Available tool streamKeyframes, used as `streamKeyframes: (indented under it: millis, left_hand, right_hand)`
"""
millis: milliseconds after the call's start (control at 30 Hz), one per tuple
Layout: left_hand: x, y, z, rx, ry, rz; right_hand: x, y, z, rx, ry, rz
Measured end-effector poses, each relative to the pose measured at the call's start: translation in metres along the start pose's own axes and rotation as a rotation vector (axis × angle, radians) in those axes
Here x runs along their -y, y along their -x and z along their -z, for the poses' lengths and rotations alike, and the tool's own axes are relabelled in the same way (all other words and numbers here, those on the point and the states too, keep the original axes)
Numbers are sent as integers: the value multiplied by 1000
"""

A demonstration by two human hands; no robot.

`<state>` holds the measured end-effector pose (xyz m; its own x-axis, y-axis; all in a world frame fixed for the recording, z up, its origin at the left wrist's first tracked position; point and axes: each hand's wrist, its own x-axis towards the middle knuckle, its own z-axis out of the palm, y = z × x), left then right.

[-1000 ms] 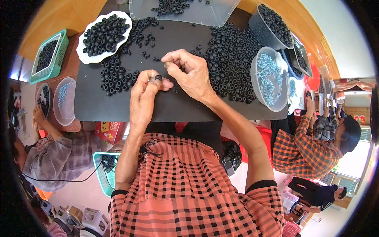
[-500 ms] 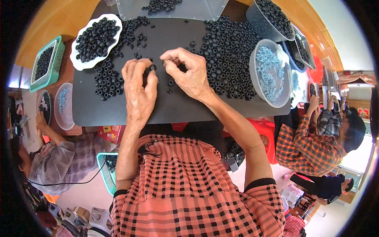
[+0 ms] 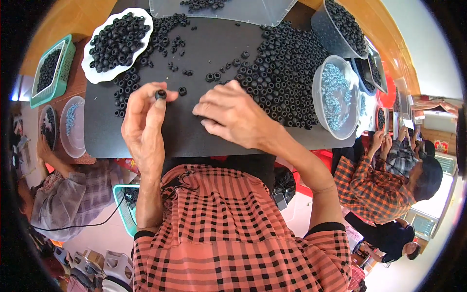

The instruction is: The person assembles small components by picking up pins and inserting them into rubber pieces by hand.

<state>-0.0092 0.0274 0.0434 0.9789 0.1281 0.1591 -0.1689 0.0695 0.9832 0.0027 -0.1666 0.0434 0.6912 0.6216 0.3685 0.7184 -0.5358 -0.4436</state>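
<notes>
Between the thumb and index finger of my left hand point(image 3: 146, 124) is a small black ring-shaped piece point(image 3: 160, 94), its hole facing up. Another such loose ring point(image 3: 182, 91) lies just right of those fingertips. My right hand point(image 3: 233, 114) is low over the dark tabletop point(image 3: 209, 44), palm down with fingers curled; whatever they hold, if anything, is hidden. Beside it spreads a broad pile of black rings point(image 3: 279, 73). Left of my left hand, more rings point(image 3: 125, 92) lie below a scalloped white plate point(image 3: 87, 68) heaped with black rings.
A clear tub point(image 3: 318, 95) of light-blue pieces stands at the right edge, a grey tub point(image 3: 331, 36) of black pieces behind it. Across the back lies a clear tray point(image 3: 243, 14). At left are a green basket point(image 3: 63, 73) and a clear bowl point(image 3: 78, 143). Co-workers sit on both sides.
My left hand has drawn back to the left and turned, bringing the ring into view. My right hand has come nearer and lower, its pinch pose changed to palm down.
</notes>
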Motion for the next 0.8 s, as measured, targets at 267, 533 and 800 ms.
streamKeyframes:
  millis: [267,533,800]
  left_hand:
    - [5,23,5,59,114,95]
    - [23,30,-1,147,358,368]
    - [26,23,-17,135,412,417]
  right_hand:
    - [-11,-19,-15,93,238,32]
    - [-5,-25,-14,-284,-574,-306]
    - [4,-16,-30,-383,-864,-392]
